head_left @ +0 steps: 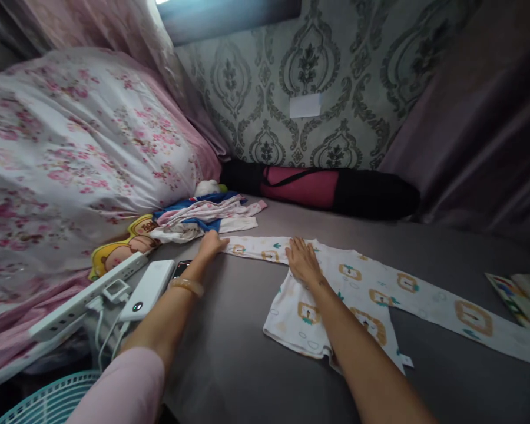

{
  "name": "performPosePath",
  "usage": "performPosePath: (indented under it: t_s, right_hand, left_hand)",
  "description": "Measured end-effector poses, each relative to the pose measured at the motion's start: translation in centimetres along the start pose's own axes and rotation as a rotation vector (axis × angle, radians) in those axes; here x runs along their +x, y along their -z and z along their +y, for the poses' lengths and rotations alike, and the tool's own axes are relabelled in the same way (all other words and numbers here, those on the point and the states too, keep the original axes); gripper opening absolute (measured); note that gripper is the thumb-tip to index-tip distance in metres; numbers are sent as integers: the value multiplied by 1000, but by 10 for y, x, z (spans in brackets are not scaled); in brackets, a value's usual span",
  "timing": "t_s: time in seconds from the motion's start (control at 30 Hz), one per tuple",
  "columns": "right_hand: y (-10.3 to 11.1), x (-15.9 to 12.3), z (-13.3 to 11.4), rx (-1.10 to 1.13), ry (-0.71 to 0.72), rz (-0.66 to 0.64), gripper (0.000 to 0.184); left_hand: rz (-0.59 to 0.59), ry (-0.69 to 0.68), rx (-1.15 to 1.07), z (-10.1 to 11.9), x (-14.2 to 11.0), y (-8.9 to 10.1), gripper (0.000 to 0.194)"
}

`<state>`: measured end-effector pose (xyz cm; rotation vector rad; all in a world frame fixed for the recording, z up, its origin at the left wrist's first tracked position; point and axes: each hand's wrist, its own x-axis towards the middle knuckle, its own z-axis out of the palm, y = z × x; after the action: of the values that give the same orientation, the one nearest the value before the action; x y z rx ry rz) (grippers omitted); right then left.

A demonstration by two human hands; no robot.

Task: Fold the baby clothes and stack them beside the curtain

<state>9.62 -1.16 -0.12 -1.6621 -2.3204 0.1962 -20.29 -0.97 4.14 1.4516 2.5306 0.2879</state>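
A white long-sleeved child's shirt [351, 268] with an orange and green print lies spread on the grey surface, its sleeves stretched out to both sides. At the end of the left sleeve, my left hand [212, 242] is closed on the cuff. My right hand [304, 260] lies flat with fingers stretched out, pressing on the shirt where that sleeve meets the body. My right forearm covers part of the shirt's front. A small white tag shows near the lower hem.
Crumpled clothes [203, 215] lie beyond my left hand. A power strip [88, 297], white power bank [150, 290] and phone [182, 269] are on the left, above a turquoise basket [53, 397]. A long black and red bag [318, 188] rests against the wall.
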Motion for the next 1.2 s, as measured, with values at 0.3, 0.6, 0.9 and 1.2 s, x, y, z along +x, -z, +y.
performPosePath:
  t_s: [0.3, 0.6, 0.9, 1.2]
  right_hand:
    - [-1, 4, -1, -77, -27, -90, 58]
    - [-1, 7, -1, -75, -45, -136, 67]
    - [-1, 8, -2, -83, -50, -134, 68]
    - [0, 6, -3, -67, -50, -114, 65]
  left_hand:
    - [17, -72, -144, 11, 12, 0, 24]
    - [157, -145, 103, 16, -1, -3, 36]
    - [78, -211, 351, 11, -2, -15, 35]
    - [256, -130, 358, 29, -8, -14, 30]
